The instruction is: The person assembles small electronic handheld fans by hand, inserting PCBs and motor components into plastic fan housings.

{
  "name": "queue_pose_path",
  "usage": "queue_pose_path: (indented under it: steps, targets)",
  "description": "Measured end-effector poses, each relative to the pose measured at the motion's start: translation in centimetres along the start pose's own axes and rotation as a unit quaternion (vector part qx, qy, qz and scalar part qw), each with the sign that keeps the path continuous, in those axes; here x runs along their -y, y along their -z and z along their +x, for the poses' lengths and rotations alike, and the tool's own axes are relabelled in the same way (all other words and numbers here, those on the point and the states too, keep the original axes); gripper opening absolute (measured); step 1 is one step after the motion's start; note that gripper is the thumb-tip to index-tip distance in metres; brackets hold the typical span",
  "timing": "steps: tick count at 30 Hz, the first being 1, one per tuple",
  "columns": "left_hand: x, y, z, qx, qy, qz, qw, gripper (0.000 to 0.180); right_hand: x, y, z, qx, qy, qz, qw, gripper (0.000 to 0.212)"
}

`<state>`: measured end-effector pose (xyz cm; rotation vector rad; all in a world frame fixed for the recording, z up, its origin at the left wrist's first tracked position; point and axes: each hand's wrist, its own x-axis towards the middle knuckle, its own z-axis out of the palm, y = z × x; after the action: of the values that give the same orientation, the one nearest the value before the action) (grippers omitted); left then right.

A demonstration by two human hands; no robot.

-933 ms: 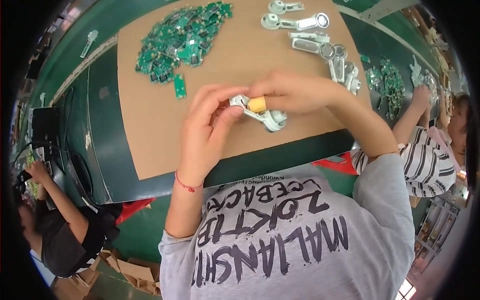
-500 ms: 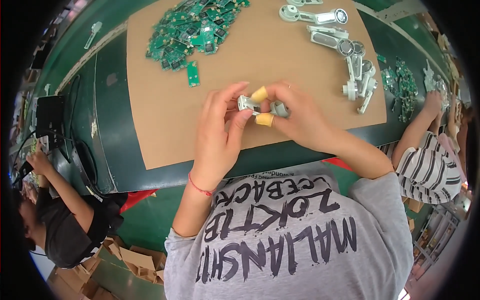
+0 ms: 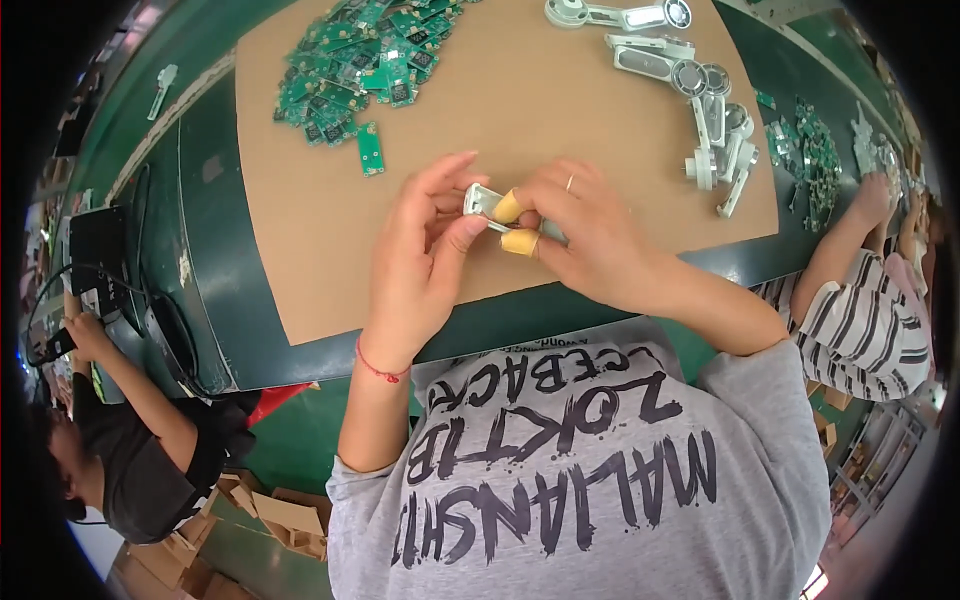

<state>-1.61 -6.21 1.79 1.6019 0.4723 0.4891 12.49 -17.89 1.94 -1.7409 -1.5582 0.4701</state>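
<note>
Head view: left hand (image 3: 425,265) and right hand (image 3: 585,235) both still grip the white casing (image 3: 483,203), now shifted rightward, lying roughly left-to-right.

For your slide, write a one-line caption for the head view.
Both hands, left hand and right hand, grip a small white plastic part over a cardboard sheet, green circuit boards heaped behind.

Both hands (image 3: 500,240) grip white plastic part (image 3: 482,200) over cardboard (image 3: 300,200).

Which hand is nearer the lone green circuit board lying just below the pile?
Left. The left hand sits just right of and below the lone green circuit board; the right hand is farther right.
</note>
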Motion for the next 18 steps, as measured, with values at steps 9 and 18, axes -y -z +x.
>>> queue_pose_path:
  steps: [9, 18]
  targets:
    - [0.0, -0.6, -0.2, -0.007, -0.02, 0.008, 1.0, 0.037, 1.1, -0.5, -0.5, -0.067, 0.004, -0.079, 0.995, 0.024]
    - [-0.2, -0.6, -0.4, 0.0, -0.087, 0.062, 0.994, 0.038, 0.0, 0.4, -0.9, -0.019, -0.014, 0.036, 0.999, 0.022]
